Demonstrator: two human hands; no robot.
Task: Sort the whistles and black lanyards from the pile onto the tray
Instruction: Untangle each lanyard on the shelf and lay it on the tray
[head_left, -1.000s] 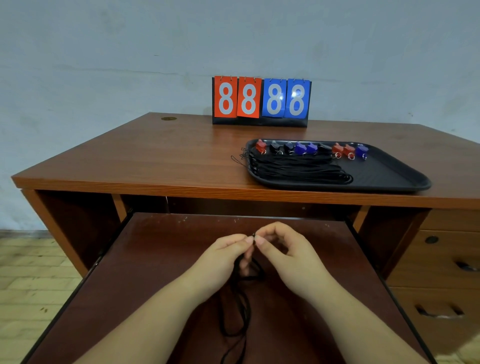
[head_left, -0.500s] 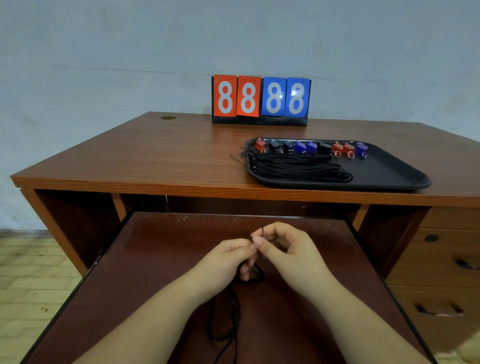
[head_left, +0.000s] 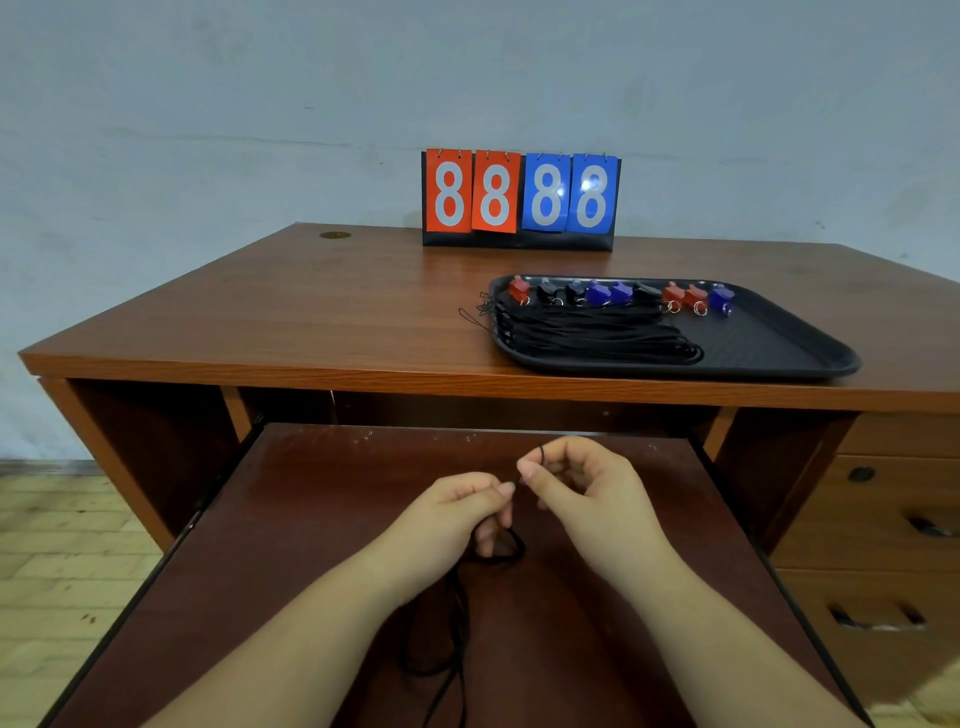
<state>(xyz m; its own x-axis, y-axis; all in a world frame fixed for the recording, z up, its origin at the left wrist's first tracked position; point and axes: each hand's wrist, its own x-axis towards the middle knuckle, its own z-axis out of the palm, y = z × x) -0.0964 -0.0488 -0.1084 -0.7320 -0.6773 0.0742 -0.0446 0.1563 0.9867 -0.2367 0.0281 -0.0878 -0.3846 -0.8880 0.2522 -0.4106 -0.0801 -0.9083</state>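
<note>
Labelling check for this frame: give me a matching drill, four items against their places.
Items:
1. black plastic tray
2. red and blue flip scoreboard
3. loose black cord lanyard
4. row of red, black and blue plastic whistles

Places:
A. along the tray's far edge
B. pinched by both hands over the pull-out shelf
C. right part of the desk top
D. back of the desk, by the wall

Pairs: 1-C, 2-D, 3-B, 4-A

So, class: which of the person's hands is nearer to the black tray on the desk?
Right. The right hand sits below the tray's near rim, toward its left end; the left hand is lower and further left. Both pinch the black lanyard over the pull-out shelf.
</note>
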